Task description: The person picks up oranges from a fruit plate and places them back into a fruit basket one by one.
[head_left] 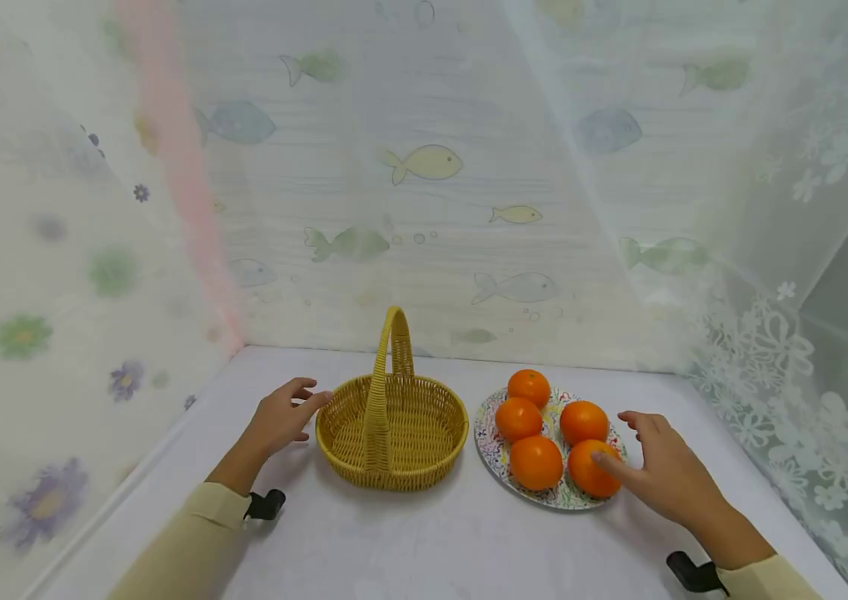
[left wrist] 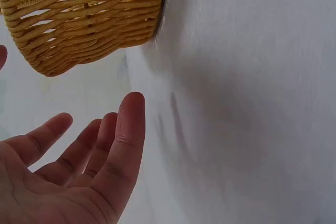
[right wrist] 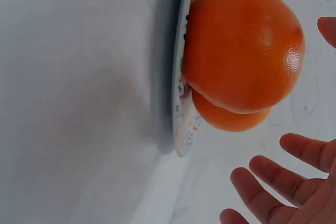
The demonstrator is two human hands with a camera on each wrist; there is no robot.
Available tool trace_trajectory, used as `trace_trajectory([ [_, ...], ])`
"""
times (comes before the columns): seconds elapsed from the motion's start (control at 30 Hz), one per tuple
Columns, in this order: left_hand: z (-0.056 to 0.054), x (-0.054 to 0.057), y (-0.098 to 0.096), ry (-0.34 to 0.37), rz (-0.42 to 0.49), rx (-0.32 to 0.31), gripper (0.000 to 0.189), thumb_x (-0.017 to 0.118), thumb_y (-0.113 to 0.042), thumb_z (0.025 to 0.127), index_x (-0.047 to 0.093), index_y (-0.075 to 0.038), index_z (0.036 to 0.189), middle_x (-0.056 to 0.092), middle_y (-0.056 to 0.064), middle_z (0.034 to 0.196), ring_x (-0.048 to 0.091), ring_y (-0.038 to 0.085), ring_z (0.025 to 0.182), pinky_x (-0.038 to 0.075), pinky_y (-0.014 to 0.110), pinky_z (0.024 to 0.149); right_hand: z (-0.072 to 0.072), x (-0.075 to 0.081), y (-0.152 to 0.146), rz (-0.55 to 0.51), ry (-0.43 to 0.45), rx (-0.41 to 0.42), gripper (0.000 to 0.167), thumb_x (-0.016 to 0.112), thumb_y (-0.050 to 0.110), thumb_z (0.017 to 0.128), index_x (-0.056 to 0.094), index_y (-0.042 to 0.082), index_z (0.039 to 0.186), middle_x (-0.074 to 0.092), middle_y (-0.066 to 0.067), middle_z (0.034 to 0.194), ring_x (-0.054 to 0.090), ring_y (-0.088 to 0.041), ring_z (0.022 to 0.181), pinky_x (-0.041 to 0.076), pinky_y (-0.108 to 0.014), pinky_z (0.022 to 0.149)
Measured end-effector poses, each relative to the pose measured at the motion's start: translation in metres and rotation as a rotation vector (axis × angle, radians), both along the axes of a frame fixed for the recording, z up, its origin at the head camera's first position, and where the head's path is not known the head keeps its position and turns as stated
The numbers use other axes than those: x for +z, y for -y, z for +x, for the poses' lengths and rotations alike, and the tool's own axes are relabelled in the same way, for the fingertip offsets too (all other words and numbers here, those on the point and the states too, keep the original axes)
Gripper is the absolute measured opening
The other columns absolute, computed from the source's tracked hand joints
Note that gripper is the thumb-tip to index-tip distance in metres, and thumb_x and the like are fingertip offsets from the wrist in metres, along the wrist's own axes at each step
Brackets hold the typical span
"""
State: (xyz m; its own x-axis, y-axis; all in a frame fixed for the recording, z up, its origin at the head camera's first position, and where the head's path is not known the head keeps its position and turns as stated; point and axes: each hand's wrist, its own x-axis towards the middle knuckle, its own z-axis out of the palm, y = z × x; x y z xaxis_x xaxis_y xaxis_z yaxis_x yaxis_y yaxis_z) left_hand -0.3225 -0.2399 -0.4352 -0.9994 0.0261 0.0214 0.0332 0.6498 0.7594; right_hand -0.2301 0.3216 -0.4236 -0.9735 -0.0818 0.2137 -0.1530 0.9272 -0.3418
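Note:
A yellow wicker basket [head_left: 424, 475] with a tall arched handle stands on the table, nothing inside it. My left hand [head_left: 285, 418] is at the basket's left side, thumb tip near the rim and fingers spread; the left wrist view shows the basket's woven wall [left wrist: 89, 19] above loosely bent fingers. To the right, several oranges sit on a round patterned plate [head_left: 495, 454]. My right hand [head_left: 667, 471] hovers at the plate's right edge, its thumb overlapping the nearest orange [head_left: 591, 471] in the head view. In the right wrist view, spread fingers [right wrist: 262, 198] stand apart from that orange [right wrist: 244, 48].
A white cloth covers the table [head_left: 424, 550]. Behind it hangs a pale curtain [head_left: 424, 275] printed with fish; a flowered curtain [head_left: 42, 333] is on the left and white lace [head_left: 806, 417] on the right. Black straps [head_left: 266, 505] circle both wrists.

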Motion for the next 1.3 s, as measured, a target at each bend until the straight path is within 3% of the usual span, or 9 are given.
trace_trajectory([
  [0.1, -0.002, -0.004, 0.001, 0.042, 0.105, 0.038, 0.081, 0.059, -0.066, 0.097, 0.042, -0.012, 0.155, 0.046, 0.023, 0.152, 0.057, 0.042, 0.131, 0.065, 0.034, 0.074, 0.000, -0.002, 0.001, -0.020, 0.016, -0.005, 0.091, 0.062, 0.072, 0.091, 0.046, 0.001, 0.145, 0.050, -0.026, 0.141, 0.059, -0.033, 0.106, 0.057, -0.054, 0.082],
  [0.27, -0.005, -0.007, 0.003, 0.096, 0.261, 0.059, 0.088, 0.062, -0.069, 0.094, 0.041, -0.010, 0.156, 0.045, 0.021, 0.155, 0.053, 0.041, 0.138, 0.065, 0.039, 0.081, 0.000, -0.007, 0.002, -0.046, 0.041, -0.009, 0.093, 0.063, 0.074, 0.090, 0.047, 0.001, 0.144, 0.051, -0.025, 0.139, 0.059, -0.036, 0.111, 0.057, -0.055, 0.086],
  [0.57, -0.007, -0.008, 0.001, 0.219, 0.478, 0.017, 0.074, 0.066, -0.055, 0.097, 0.047, -0.010, 0.153, 0.050, 0.019, 0.151, 0.056, 0.037, 0.135, 0.064, 0.045, 0.088, 0.003, -0.016, 0.008, -0.127, 0.055, -0.003, 0.091, 0.072, 0.071, 0.085, 0.050, 0.002, 0.139, 0.054, -0.021, 0.135, 0.060, -0.031, 0.109, 0.059, -0.049, 0.085],
  [0.87, -0.012, -0.012, -0.004, 0.346, 0.493, -0.026, 0.077, 0.070, -0.048, 0.097, 0.042, -0.010, 0.157, 0.046, 0.018, 0.155, 0.060, 0.034, 0.130, 0.063, 0.049, 0.088, 0.004, -0.018, 0.015, -0.145, 0.082, -0.013, 0.095, 0.081, 0.069, 0.077, 0.051, 0.003, 0.138, 0.056, -0.019, 0.134, 0.058, -0.027, 0.106, 0.052, -0.034, 0.078],
  [1.07, -0.015, -0.016, -0.003, 0.347, 0.520, -0.020, 0.066, 0.070, -0.039, 0.098, 0.048, -0.012, 0.154, 0.049, 0.017, 0.153, 0.067, 0.027, 0.118, 0.064, 0.048, 0.085, 0.002, -0.024, 0.014, -0.154, 0.072, -0.016, 0.095, 0.084, 0.068, 0.074, 0.051, 0.004, 0.136, 0.058, -0.018, 0.132, 0.059, -0.027, 0.104, 0.055, -0.036, 0.080],
  [1.3, -0.014, -0.018, 0.001, 0.377, 0.555, -0.021, 0.067, 0.072, -0.035, 0.096, 0.048, -0.013, 0.154, 0.051, 0.016, 0.151, 0.066, 0.027, 0.118, 0.064, 0.048, 0.085, 0.002, -0.027, 0.015, -0.169, 0.037, -0.011, 0.088, 0.089, 0.059, 0.074, 0.054, 0.003, 0.133, 0.062, -0.016, 0.128, 0.061, -0.025, 0.101, 0.059, -0.040, 0.081],
])
